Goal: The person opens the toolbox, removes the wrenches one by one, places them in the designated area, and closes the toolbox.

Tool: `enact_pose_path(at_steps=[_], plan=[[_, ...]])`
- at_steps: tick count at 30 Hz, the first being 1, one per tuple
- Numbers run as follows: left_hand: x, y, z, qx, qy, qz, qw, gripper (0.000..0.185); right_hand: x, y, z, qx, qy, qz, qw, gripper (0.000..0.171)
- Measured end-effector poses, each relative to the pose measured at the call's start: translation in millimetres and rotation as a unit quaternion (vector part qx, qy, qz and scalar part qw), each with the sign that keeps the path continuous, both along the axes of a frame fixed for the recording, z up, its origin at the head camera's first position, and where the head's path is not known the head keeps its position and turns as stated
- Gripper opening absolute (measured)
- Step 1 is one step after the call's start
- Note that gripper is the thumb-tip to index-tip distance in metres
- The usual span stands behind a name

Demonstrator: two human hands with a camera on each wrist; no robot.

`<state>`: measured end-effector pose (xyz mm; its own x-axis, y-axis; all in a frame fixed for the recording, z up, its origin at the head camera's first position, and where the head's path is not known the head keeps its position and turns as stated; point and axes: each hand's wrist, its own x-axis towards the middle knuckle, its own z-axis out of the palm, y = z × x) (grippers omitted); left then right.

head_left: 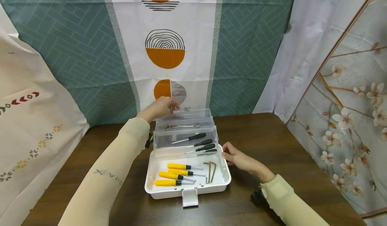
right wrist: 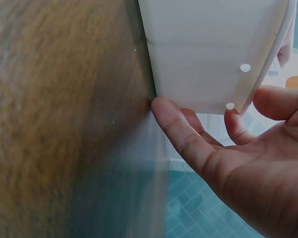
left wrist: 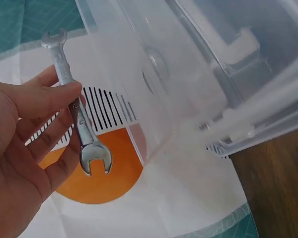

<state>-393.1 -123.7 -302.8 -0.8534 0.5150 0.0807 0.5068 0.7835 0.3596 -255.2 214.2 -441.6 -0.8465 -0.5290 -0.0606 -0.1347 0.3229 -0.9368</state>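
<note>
A white toolbox (head_left: 225,180) stands open on the brown table, its clear tiered trays (head_left: 208,113) stepped up toward the back. My left hand (head_left: 173,105) hovers over the topmost tray and pinches a small silver double-ended wrench (head_left: 183,109). In the left wrist view the wrench (left wrist: 74,106) stands upright between thumb and fingers of that hand (left wrist: 59,119), beside the clear tray wall (left wrist: 188,74). My right hand (head_left: 227,153) holds the box's right side; the right wrist view shows that hand (right wrist: 218,111) with fingers along the white wall (right wrist: 208,49) and thumb at the rim.
The box bottom holds several yellow-handled screwdrivers (head_left: 173,175) and hex keys (head_left: 211,170). Black-handled screwdrivers (head_left: 199,143) lie in the lower tray, a long wrench (head_left: 181,125) in the middle one. A latch (head_left: 189,197) sticks out in front. Patterned curtains (head_left: 90,51) hang behind the table (head_left: 272,135).
</note>
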Motion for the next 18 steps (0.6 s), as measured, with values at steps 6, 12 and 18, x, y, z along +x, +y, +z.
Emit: enact_pose_path(at_steps=[6,12,18], plan=[[9.2,-13,0.2,0.011,0.019,0.009,0.9997,0.040,-1.1,1,-1.5,0.001,0.002,0.002,1.000,0.019],[15.6,-27,0.5,0.028,0.031,0.012,0.9991,0.039,-1.0,2,-1.6,0.008,-0.002,-0.004,1.000,0.018],[18.3,-39,0.5,0.040,0.027,0.033,0.9983,0.045,0.0,1,-0.6,0.004,-0.003,-0.006,1.000,0.019]])
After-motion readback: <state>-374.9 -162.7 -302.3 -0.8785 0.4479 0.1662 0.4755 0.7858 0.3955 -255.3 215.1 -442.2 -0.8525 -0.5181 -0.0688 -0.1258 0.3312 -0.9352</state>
